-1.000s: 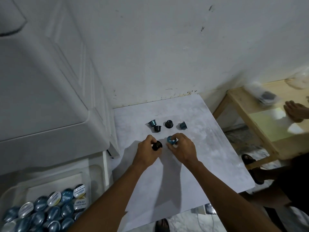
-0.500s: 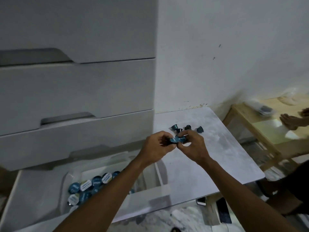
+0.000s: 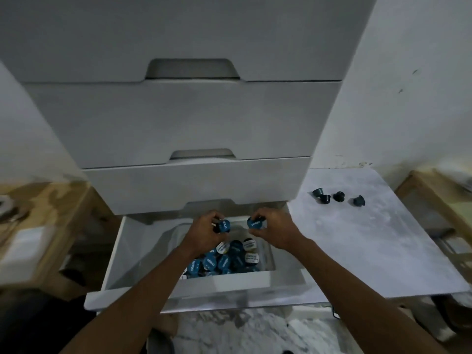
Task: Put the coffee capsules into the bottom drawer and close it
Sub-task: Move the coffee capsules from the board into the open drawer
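Pinching 1 blue capsule in left hand, 1 more capsule in right hand, both above open bottom drawer | capsule pile already inside | 4 loose capsules waiting on white table, right | closing not yet done

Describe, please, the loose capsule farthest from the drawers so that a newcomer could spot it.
Right of the white drawer unit is a pale marbled table. Four dark capsules sit in a row near its back; yours is the rightmost capsule, apart at the end.
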